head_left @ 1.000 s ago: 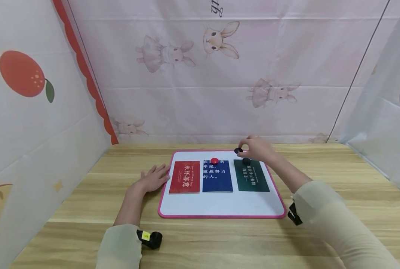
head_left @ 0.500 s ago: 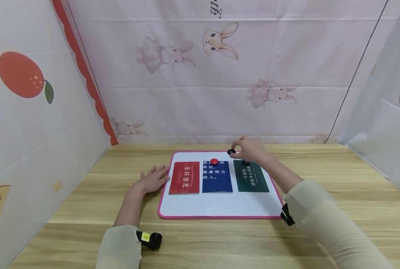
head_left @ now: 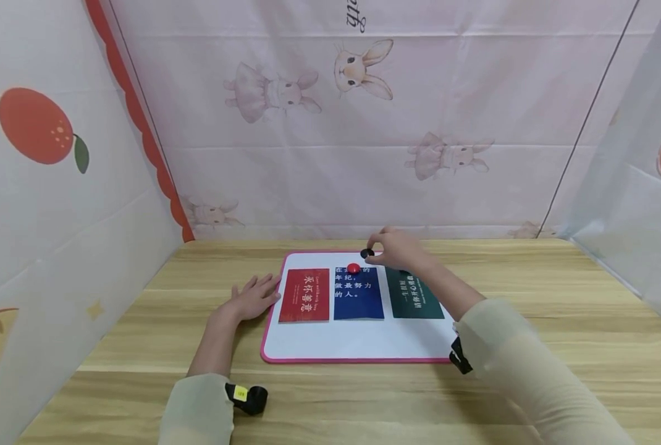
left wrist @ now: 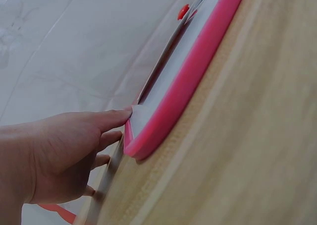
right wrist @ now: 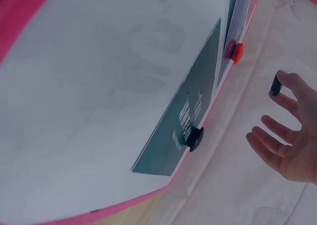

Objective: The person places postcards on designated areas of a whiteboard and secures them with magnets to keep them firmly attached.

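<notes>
A whiteboard [head_left: 330, 343] with a pink frame lies on the wooden table. On it are a red card [head_left: 305, 296], a blue card [head_left: 358, 303] and a dark green card [head_left: 416, 296]. One red magnet [head_left: 353, 268] sits at the blue card's top edge; a black magnet [right wrist: 194, 139] is on the green card. Between thumb and index finger my right hand [head_left: 401, 250] pinches another black magnet [right wrist: 276, 85], raised above the board near the blue card's top. My left hand [head_left: 255, 298] rests with spread fingers at the board's left edge, its thumb touching the pink frame in the left wrist view.
The wooden table [head_left: 330, 402] extends around the board. Behind it hangs a pink cloth [head_left: 330, 185] printed with rabbits, and white fruit-printed sheets [head_left: 125, 241] stand at both sides. A black strap [head_left: 247, 397] is on the left wrist.
My right hand has moved left with the black magnet, from above the green card to near the top of the blue card. My left hand has stayed in place.
</notes>
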